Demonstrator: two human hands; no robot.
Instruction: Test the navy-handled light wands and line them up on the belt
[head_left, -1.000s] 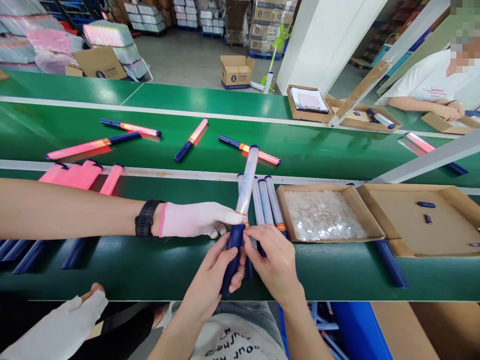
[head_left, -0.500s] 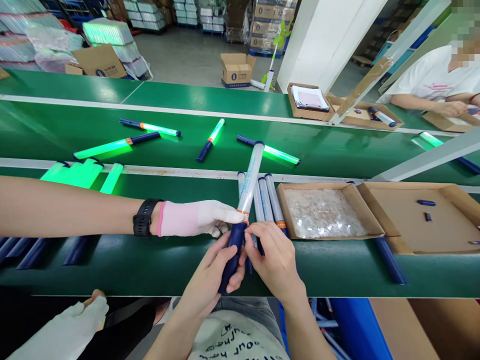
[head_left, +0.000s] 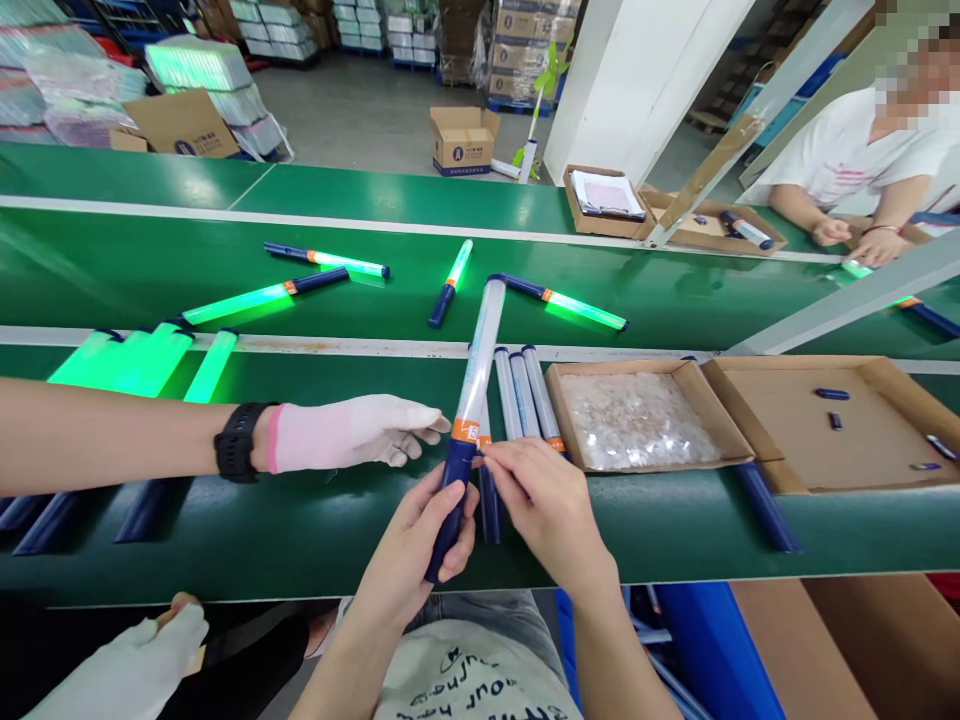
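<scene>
In the head view, the left hand [head_left: 409, 540] is wrapped around the dark handle of a stick [head_left: 465, 432], which stands tilted up and away, its pale tube unlit. The right hand [head_left: 551, 505] has thumb and fingers pinched together at the stick's right side, just below the orange label; whether they grasp anything small, I cannot tell.

The stick is held only low down, so a loosened left grip would probably let it swing or drop. A gloved hand [head_left: 360, 435], just left of the grip, could knock it. Anything small in the right fingers could slip onto the bench [head_left: 300, 545].

Counts: one stick in the grip; four unlit sticks [head_left: 523, 395] beyond and to its right, one partly behind it; four lit sticks [head_left: 459, 264] farther out on the belt [head_left: 675, 300], and a fifth far right by a co-worker [head_left: 840, 150]; at least four more, partly hidden, well left. Right of the grip are two trays [head_left: 622, 369], one holding uncountable clear bits [head_left: 637, 420], the other four small dark pieces [head_left: 832, 394].
</scene>
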